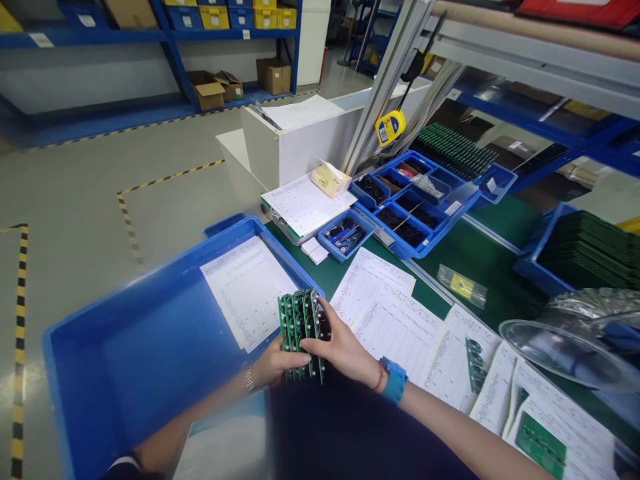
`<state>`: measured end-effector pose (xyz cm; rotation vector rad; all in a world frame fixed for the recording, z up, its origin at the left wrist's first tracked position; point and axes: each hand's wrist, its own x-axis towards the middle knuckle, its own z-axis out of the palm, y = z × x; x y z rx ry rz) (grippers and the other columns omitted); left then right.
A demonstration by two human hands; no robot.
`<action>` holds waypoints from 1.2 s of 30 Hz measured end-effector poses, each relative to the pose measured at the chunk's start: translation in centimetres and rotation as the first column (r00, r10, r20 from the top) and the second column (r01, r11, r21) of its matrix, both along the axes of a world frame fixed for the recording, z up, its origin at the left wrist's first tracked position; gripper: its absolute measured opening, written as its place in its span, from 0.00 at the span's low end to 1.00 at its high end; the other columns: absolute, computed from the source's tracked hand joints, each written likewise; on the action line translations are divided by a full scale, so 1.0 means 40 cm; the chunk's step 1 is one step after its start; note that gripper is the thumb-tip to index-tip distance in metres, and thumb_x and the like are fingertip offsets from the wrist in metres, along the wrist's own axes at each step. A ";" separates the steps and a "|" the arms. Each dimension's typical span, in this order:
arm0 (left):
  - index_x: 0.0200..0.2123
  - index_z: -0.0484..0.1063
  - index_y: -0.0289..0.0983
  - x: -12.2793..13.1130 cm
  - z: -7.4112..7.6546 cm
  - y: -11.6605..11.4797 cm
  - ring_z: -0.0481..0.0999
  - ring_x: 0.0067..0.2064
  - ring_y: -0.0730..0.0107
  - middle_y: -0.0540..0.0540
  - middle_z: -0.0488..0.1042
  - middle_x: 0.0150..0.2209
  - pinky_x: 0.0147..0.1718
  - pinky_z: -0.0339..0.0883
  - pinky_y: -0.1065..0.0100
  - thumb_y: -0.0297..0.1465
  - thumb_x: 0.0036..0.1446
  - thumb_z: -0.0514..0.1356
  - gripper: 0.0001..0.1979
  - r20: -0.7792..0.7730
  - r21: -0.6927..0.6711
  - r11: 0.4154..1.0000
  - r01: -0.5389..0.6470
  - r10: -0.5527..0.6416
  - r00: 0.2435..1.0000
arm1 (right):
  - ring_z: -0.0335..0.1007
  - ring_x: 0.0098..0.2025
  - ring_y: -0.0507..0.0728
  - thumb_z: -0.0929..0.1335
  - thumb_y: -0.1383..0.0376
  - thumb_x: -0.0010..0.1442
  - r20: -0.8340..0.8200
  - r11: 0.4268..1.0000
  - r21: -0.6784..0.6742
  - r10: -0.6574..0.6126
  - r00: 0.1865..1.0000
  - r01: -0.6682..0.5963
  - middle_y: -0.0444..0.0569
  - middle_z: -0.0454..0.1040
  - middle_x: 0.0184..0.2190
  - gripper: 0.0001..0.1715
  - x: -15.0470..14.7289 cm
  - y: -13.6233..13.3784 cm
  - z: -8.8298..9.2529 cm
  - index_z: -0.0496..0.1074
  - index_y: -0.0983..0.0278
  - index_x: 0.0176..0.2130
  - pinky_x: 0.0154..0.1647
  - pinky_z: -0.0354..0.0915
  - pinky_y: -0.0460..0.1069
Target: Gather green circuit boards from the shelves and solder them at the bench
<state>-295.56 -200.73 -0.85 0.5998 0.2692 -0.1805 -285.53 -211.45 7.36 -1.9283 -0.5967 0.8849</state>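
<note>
Both hands grip a stack of green circuit boards standing on edge, with dark components on them. My left hand holds the stack from the near side, and my right hand wraps over it from the right. Just below and left of the hands lies a large blue plastic bin, with a printed sheet inside it. The stack is above the bin's right corner. To the right, printed sheets cover the green-topped bench, and a single green board lies on them.
Farther along the bench stand a blue compartment tray of black parts, a small blue tray of tools, and a clipboard. A blue bin of stacked green boards sits at right. A curved transparent cover is near the right edge.
</note>
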 end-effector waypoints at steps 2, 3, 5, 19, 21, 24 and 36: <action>0.43 0.68 0.34 0.000 -0.001 -0.001 0.74 0.39 0.56 0.44 0.75 0.36 0.39 0.65 0.59 0.27 0.38 0.67 0.24 -0.007 0.005 1.000 0.002 -0.002 1.000 | 0.61 0.52 0.59 0.71 0.61 0.47 0.002 1.000 -0.005 0.001 1.000 -0.001 0.52 0.64 0.52 0.44 0.001 0.000 0.000 0.49 0.63 0.57 0.56 0.56 0.56; 0.43 0.68 0.34 0.000 -0.001 -0.001 0.74 0.39 0.56 0.44 0.75 0.36 0.39 0.65 0.60 0.27 0.38 0.67 0.24 -0.007 0.003 1.000 0.004 -0.004 1.000 | 0.61 0.53 0.59 0.71 0.61 0.47 0.002 1.000 -0.007 0.001 1.000 -0.001 0.52 0.64 0.52 0.44 0.002 0.000 0.000 0.49 0.63 0.57 0.56 0.56 0.56; 0.44 0.67 0.35 0.001 0.001 -0.001 0.74 0.39 0.56 0.44 0.75 0.36 0.39 0.65 0.59 0.27 0.38 0.67 0.26 -0.003 -0.005 1.000 0.002 -0.002 1.000 | 0.61 0.53 0.59 0.71 0.62 0.47 0.002 1.000 -0.010 0.001 1.000 -0.001 0.52 0.63 0.52 0.43 0.002 0.000 0.000 0.49 0.63 0.57 0.56 0.56 0.56; 0.44 0.67 0.35 -0.003 0.007 0.001 0.73 0.40 0.55 0.43 0.75 0.38 0.38 0.65 0.59 0.27 0.37 0.67 0.26 -0.009 -0.019 1.000 -0.016 0.016 1.000 | 0.55 0.57 0.59 0.70 0.58 0.50 -0.112 0.996 0.076 0.051 0.992 -0.042 0.51 0.59 0.57 0.43 0.008 -0.009 -0.005 0.48 0.60 0.58 0.59 0.53 0.55; 0.44 0.66 0.35 -0.003 0.009 0.001 0.73 0.41 0.54 0.43 0.75 0.38 0.39 0.65 0.59 0.26 0.37 0.67 0.26 0.000 -0.020 1.000 -0.020 0.020 1.000 | 0.56 0.57 0.59 0.70 0.57 0.49 -0.125 0.997 0.073 0.045 0.991 -0.036 0.51 0.59 0.57 0.44 0.007 -0.010 -0.009 0.47 0.61 0.59 0.58 0.54 0.55; 0.45 0.65 0.36 -0.003 0.014 -0.001 0.72 0.43 0.53 0.43 0.74 0.40 0.41 0.65 0.58 0.26 0.36 0.67 0.29 0.008 -0.029 0.999 -0.033 0.033 0.999 | 0.58 0.56 0.59 0.71 0.58 0.48 -0.086 0.999 0.034 0.037 0.996 -0.034 0.52 0.60 0.55 0.46 0.005 -0.011 -0.013 0.47 0.63 0.59 0.58 0.55 0.55; 0.45 0.65 0.36 0.002 0.036 -0.008 0.73 0.40 0.54 0.44 0.74 0.37 0.40 0.65 0.57 0.27 0.37 0.67 0.28 0.018 -0.004 0.999 -0.034 0.034 0.999 | 0.62 0.50 0.59 0.70 0.62 0.47 0.014 0.999 -0.041 -0.007 1.000 0.007 0.51 0.65 0.49 0.43 -0.010 0.001 -0.001 0.49 0.62 0.57 0.53 0.58 0.56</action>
